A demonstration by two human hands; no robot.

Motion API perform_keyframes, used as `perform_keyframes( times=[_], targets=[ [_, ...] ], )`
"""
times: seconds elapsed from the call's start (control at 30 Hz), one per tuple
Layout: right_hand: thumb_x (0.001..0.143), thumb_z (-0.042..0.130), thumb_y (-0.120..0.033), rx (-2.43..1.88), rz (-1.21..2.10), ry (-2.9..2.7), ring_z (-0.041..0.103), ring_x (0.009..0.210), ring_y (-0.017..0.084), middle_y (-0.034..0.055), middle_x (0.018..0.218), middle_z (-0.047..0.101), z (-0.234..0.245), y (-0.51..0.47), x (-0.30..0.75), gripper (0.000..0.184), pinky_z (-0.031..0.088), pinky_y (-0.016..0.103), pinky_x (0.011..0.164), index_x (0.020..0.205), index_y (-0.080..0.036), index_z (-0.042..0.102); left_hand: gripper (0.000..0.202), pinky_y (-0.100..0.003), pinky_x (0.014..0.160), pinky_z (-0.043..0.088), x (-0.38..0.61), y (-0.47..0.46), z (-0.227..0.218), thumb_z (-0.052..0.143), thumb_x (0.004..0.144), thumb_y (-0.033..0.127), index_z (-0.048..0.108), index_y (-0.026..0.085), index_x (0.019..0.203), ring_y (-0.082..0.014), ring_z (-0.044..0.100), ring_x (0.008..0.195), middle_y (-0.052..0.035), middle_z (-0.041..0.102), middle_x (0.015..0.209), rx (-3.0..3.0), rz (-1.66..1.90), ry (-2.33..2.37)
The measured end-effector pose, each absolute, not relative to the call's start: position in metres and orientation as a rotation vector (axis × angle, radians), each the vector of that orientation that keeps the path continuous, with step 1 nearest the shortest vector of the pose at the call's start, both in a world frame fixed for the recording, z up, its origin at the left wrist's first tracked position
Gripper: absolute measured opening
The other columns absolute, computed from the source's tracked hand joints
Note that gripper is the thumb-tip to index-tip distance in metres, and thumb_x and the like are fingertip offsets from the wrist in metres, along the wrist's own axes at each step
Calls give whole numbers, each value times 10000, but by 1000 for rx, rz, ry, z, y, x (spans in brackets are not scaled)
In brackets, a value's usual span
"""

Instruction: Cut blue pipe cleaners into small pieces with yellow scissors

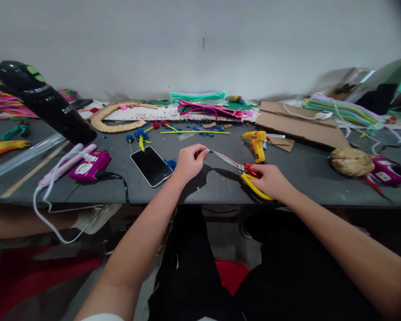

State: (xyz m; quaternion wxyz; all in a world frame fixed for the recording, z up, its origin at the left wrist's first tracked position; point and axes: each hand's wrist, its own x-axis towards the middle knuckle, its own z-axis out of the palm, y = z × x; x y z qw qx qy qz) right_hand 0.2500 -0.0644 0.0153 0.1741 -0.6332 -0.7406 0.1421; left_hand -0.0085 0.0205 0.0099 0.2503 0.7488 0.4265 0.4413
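Note:
My right hand [272,182] is closed on the handles of a pair of scissors [232,163], one red and one yellow. Their narrow blades point left, and the tips reach my left hand [192,161]. The left fingers are pinched together. A small dark-blue spot shows at the blade tips, but what the fingers hold is too small to make out. Left of that hand lies a phone [151,166] with a dark screen. Blue fuzzy bits [170,164] lie beside the phone, and blue pom-pom-like pieces [140,133] sit behind it.
A yellow glue gun [258,143] stands beyond my right hand. Yellow pipe cleaners [195,132] lie farther back. Flat cardboard [297,122] is at back right. To the left are a purple power strip [91,166] with cables and a leaning black cylinder [58,109].

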Motion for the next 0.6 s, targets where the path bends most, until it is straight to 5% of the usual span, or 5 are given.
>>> perform_keyframes(
  times=[0.4,0.6],
  targets=[
    [750,590,-381,-1794,388,-2090,383,567,120,-17,577,497,12,-63,251,213,305,256,559,671,-184,594,213,-247,569,366,-10,22,9,560,863,303,688,157,776,-110,491,551,-4,616,617,2056,1206,1163],
    [753,609,-481,-1808,390,-1996,390,554,118,-14,563,480,12,-64,250,325,291,254,531,634,-180,575,231,-249,564,372,-9,22,8,553,865,322,679,159,763,-116,499,550,-9,614,611,2039,1216,1159]
  ],
)
